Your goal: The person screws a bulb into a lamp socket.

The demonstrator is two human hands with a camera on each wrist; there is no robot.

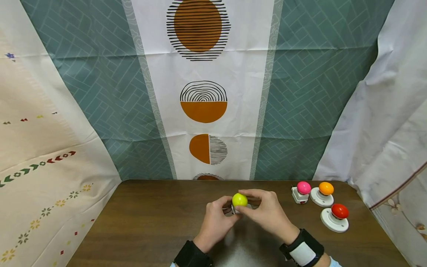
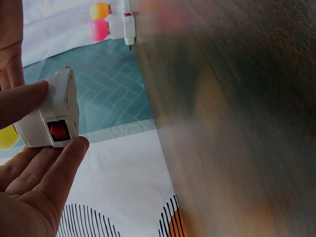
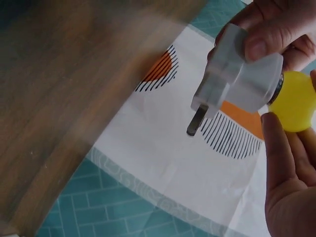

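Both hands meet over the middle of the table, around a small yellow bulb [image 1: 240, 200] seated at a white plug-in bulb holder [image 3: 242, 74]. My left hand [image 1: 216, 218] grips the holder between thumb and fingers; its red rocker switch [image 2: 59, 130] faces the left wrist camera. A flat metal plug pin [image 3: 197, 120] sticks out of the holder's back in the right wrist view. My right hand [image 1: 267, 211] pinches the yellow bulb with thumb and fingers. A thin dark strip of the bulb's base shows at the holder's mouth; the rest is hidden inside.
At the table's right back stand a pink bulb [image 1: 304, 187] in a similar white plug-in holder, an orange bulb [image 1: 325, 188] on a round white base, and a red bulb [image 1: 340, 211] on another. A patterned curtain [image 1: 140, 111] hangs behind the brown table [image 1: 150, 222].
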